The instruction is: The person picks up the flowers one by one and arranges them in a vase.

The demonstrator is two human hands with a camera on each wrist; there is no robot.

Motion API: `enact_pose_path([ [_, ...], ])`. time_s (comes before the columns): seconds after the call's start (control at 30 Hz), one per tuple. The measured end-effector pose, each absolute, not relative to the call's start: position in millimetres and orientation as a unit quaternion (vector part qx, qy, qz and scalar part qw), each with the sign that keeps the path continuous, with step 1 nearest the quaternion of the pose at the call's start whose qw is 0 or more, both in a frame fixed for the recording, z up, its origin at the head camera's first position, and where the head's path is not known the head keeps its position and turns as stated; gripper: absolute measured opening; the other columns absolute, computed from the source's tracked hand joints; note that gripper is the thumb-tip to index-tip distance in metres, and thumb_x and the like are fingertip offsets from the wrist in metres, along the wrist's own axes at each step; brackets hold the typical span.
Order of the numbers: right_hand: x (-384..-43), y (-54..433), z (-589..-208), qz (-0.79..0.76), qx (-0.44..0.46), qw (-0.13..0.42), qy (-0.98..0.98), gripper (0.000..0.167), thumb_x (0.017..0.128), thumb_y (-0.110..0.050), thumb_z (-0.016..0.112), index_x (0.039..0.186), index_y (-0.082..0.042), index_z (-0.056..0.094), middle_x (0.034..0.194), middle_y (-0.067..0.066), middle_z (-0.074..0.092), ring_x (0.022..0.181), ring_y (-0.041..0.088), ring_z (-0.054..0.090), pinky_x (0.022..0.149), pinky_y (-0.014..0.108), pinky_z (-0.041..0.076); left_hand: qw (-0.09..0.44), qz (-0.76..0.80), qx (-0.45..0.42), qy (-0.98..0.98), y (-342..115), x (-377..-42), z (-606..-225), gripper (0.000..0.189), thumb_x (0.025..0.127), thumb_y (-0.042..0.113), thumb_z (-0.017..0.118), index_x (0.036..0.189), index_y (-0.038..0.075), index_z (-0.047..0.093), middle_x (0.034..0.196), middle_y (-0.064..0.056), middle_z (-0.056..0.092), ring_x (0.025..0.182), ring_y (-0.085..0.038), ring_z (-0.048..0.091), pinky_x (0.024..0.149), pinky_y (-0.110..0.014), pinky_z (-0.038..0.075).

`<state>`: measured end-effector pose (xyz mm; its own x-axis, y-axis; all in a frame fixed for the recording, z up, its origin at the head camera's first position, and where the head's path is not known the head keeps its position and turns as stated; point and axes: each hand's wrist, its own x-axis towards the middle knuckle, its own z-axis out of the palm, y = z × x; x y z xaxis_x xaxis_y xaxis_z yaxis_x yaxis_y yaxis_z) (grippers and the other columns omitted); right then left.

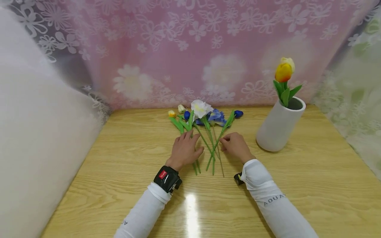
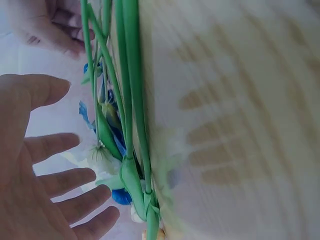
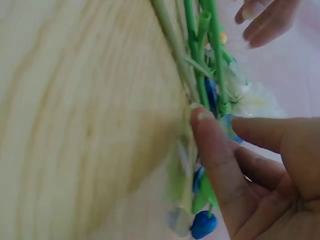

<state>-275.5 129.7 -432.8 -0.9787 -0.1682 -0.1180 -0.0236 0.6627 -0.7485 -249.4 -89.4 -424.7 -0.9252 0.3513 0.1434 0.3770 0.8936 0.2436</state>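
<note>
Several artificial flowers lie on the wooden table, their green stems (image 1: pixel 213 158) crossing toward me. The heads include a white ruffled flower (image 1: pixel 200 108), a blue ruffled flower (image 1: pixel 216 116), a blue tulip (image 1: pixel 238 114), another blue bud (image 1: pixel 187 115), a yellow tulip (image 1: pixel 171 113) and a cream tulip (image 1: pixel 181 108). My left hand (image 1: pixel 185 148) hovers over the leftmost stems, fingers spread in the left wrist view. On the other side, my right hand (image 1: pixel 236 145) has its fingertips right beside the blue tulip's stem. A gap shows between its thumb and index finger (image 3: pixel 215 145).
A white slanted vase (image 1: pixel 275 127) stands at the right, holding an orange-yellow tulip (image 1: pixel 283 72) and a cream tulip (image 1: pixel 288 61). Behind the table (image 1: pixel 128 152) hangs a pink floral curtain (image 1: pixel 178 59). A white surface rises along the left side.
</note>
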Motion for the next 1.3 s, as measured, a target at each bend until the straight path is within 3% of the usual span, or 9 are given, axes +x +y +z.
enact_pose_path([
  [0.37, -294, 128, -442, -0.453, -0.012, 0.122, 0.883, 0.034, 0.097, -0.024, 0.057, 0.084, 0.003, 0.072, 0.069, 0.010, 0.069, 0.060, 0.016, 0.068, 0.059, 0.028, 0.056, 0.059, -0.145, -0.171, -0.973, -99, -249, -426, 0.050, 0.095, 0.039, 0.054, 0.139, 0.015, 0.050, 0.145, -0.014, 0.040, 0.130, -0.034, 0.039, 0.100, -0.052, 0.036],
  [0.77, -297, 129, -445, -0.506, 0.016, 0.142, 0.851, 0.027, 0.094, -0.015, 0.058, 0.100, 0.010, 0.068, 0.075, 0.012, 0.070, 0.065, 0.013, 0.068, 0.062, 0.027, 0.056, 0.071, -0.149, -0.174, -0.971, -101, -250, -426, 0.050, 0.095, 0.039, 0.055, 0.138, 0.014, 0.051, 0.143, -0.016, 0.041, 0.127, -0.034, 0.042, 0.098, -0.052, 0.038],
  [1.0, -294, 133, -442, -0.521, 0.031, 0.112, 0.846, 0.033, 0.093, -0.016, 0.059, 0.114, 0.010, 0.063, 0.079, 0.013, 0.071, 0.069, 0.017, 0.070, 0.065, 0.029, 0.056, 0.068, -0.153, -0.174, -0.970, -100, -250, -425, 0.050, 0.095, 0.039, 0.054, 0.138, 0.015, 0.050, 0.144, -0.015, 0.040, 0.128, -0.034, 0.041, 0.098, -0.052, 0.038],
  [1.13, -290, 136, -436, -0.517, 0.031, 0.076, 0.852, 0.031, 0.092, -0.018, 0.060, 0.112, 0.006, 0.067, 0.080, 0.012, 0.072, 0.070, 0.018, 0.070, 0.068, 0.029, 0.056, 0.063, -0.151, -0.169, -0.972, -100, -250, -422, 0.051, 0.095, 0.041, 0.054, 0.139, 0.015, 0.049, 0.145, -0.014, 0.040, 0.128, -0.034, 0.041, 0.099, -0.052, 0.037],
  [1.3, -285, 136, -421, -0.547, 0.012, 0.026, 0.837, 0.032, 0.092, -0.017, 0.061, 0.112, 0.006, 0.067, 0.093, 0.017, 0.070, 0.078, 0.028, 0.070, 0.071, 0.036, 0.057, 0.068, -0.150, -0.168, -0.972, -100, -250, -420, 0.051, 0.096, 0.042, 0.053, 0.140, 0.016, 0.049, 0.145, -0.013, 0.039, 0.129, -0.032, 0.040, 0.099, -0.051, 0.037],
])
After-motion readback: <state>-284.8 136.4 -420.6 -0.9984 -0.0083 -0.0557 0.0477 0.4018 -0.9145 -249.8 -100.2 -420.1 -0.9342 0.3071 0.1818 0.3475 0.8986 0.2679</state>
